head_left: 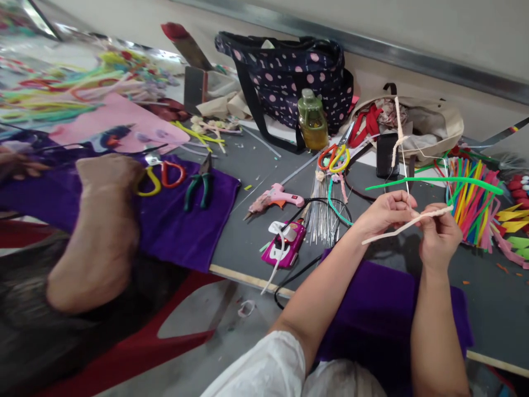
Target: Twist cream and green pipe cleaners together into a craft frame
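Note:
Above the table's near edge, my left hand (386, 214) is closed in a pinch where a thin pale wire (407, 192) meets a cream pipe cleaner (381, 236). My right hand (441, 238) grips the same pipe cleaner farther right, its thumb and fingertips closed round it. One end of the strip sticks out past each hand. From my left fingers the wire rises to a cream-wrapped tip (399, 118). A long green pipe cleaner (450, 179) crosses the wire partway up; whether it is fastened there I cannot tell.
To the left lie a pink glue gun (276, 199), a magenta gadget (285, 242), bare wires (324, 220) and scissors (339, 159). Coloured pipe cleaners (471, 201) are bundled at right. Behind stand a bottle (313, 121) and dotted bag (285, 77). A co-worker's arm (103, 237) rests near pliers (200, 183).

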The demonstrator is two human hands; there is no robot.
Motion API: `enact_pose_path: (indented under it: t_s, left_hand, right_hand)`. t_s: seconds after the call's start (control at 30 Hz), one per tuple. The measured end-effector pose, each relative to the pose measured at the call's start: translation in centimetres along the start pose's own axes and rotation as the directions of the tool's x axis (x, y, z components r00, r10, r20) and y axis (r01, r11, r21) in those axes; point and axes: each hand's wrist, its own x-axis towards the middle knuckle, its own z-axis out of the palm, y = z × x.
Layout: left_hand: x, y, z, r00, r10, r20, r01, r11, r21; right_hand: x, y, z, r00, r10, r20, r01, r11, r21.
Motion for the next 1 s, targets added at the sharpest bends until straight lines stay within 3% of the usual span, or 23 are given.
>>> enact_pose_path:
  t_s: [0.17, 0.37, 0.5, 0.8, 1.0]
  left_hand:
    - [0.1, -0.3, 0.0, 0.999, 0.054, -0.008, -0.054, 0.998, 0.012]
    - [0.1, -0.4, 0.0, 0.985, 0.166, -0.038, -0.159, 0.978, 0.138]
    - [0.1, -0.5, -0.2, 0.972, 0.232, -0.034, -0.221, 0.955, 0.196]
    - [0.5, -0.8, 0.0, 0.935, 0.341, -0.096, -0.315, 0.924, 0.215]
    - [0.4, -0.7, -0.1, 0.946, 0.309, -0.1, -0.284, 0.936, 0.208]
  right_hand:
    - [-0.3, -0.4, 0.2, 0.998, -0.04, -0.044, 0.034, 0.993, -0.111]
    - [-0.3, -0.4, 0.1, 0.994, -0.09, -0.064, 0.073, 0.97, -0.233]
    - [-0.2, -0.1, 0.2, 0.991, -0.122, -0.047, 0.109, 0.968, -0.224]
    - [-0.2, 1.1, 0.0, 0.997, -0.058, -0.052, 0.045, 0.973, -0.227]
    - [-0.3, 1.2, 0.1, 0.997, -0.049, -0.064, 0.033, 0.974, -0.226]
